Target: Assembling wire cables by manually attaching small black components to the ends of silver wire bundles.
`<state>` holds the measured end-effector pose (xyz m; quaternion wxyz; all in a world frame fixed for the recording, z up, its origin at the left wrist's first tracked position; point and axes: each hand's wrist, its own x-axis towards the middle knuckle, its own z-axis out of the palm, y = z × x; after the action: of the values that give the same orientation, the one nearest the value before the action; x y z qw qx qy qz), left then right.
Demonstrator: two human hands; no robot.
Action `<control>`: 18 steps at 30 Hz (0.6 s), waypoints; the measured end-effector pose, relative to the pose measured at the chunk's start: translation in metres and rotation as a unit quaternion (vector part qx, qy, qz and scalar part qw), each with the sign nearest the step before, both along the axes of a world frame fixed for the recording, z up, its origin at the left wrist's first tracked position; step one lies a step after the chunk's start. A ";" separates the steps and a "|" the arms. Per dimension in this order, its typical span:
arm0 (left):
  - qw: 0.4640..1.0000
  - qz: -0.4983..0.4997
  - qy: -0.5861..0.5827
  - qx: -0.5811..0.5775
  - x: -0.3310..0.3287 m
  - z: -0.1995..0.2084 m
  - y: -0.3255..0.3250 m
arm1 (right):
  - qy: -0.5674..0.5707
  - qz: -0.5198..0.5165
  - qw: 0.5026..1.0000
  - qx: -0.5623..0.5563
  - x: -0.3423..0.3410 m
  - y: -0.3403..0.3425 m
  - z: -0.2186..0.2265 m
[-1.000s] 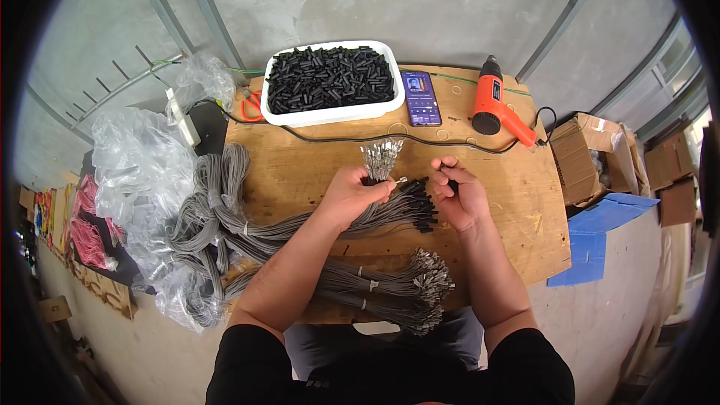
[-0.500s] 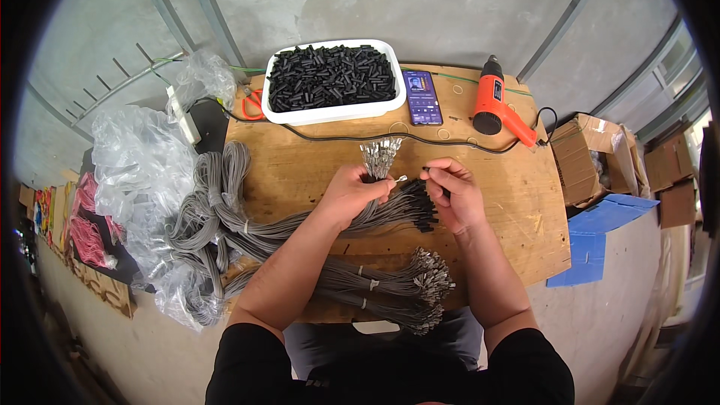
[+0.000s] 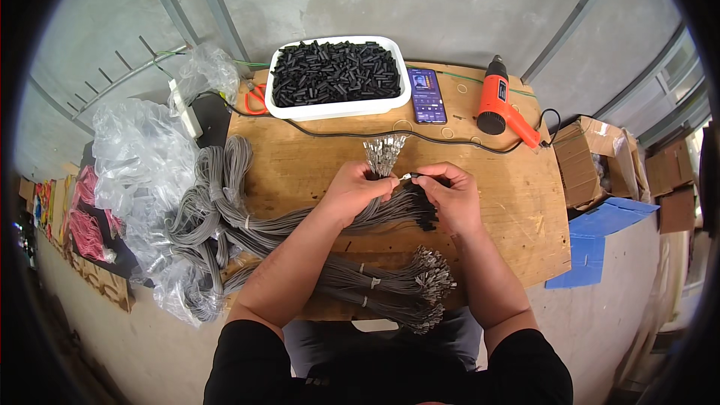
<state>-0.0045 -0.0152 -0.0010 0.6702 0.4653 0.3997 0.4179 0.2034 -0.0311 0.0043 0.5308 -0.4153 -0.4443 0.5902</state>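
Observation:
My left hand is closed around a bundle of grey wires, whose silver metal terminals fan out above the fist. One terminal sticks out to the right past my left thumb. Pinched in my right hand is a small black sleeve, its end meeting that terminal; how far it is pushed on cannot be made out. Below the hands, several wires end in black sleeves. Nearer to me lie more grey wire bundles with bare metal terminals.
A white tub of loose black sleeves stands at the back. Beside it lie a phone, an orange heat gun and red-handled scissors. A black cord crosses the table. Plastic bags pile up left.
My right hand has moved left, bringing the black sleeve from a short gap away up to the protruding terminal. My left hand keeps its hold on the wires.

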 end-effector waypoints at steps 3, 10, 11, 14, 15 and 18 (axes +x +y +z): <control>1.000 -0.001 0.003 0.003 0.000 -0.001 0.000 | -0.024 -0.007 1.000 0.009 0.000 -0.001 0.002; 0.999 -0.008 0.030 0.015 -0.001 -0.001 0.000 | -0.036 -0.009 0.999 0.020 -0.001 -0.002 0.002; 0.999 -0.007 0.029 0.015 -0.001 -0.001 0.000 | -0.038 -0.011 0.999 0.029 -0.002 -0.002 0.002; 0.999 -0.009 0.037 0.018 0.000 -0.002 -0.001 | -0.037 -0.010 0.999 0.038 -0.001 -0.002 0.000; 0.999 -0.008 0.044 0.019 0.000 -0.004 0.000 | -0.035 -0.006 0.999 0.038 0.000 -0.002 -0.001; 0.998 -0.006 0.054 0.021 0.001 -0.005 0.000 | -0.047 -0.009 0.998 0.032 0.000 -0.002 -0.002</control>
<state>-0.0038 -0.0155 -0.0062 0.6406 0.5032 0.4235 0.3963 0.2030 -0.0328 0.0028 0.5275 -0.4294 -0.4841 0.5504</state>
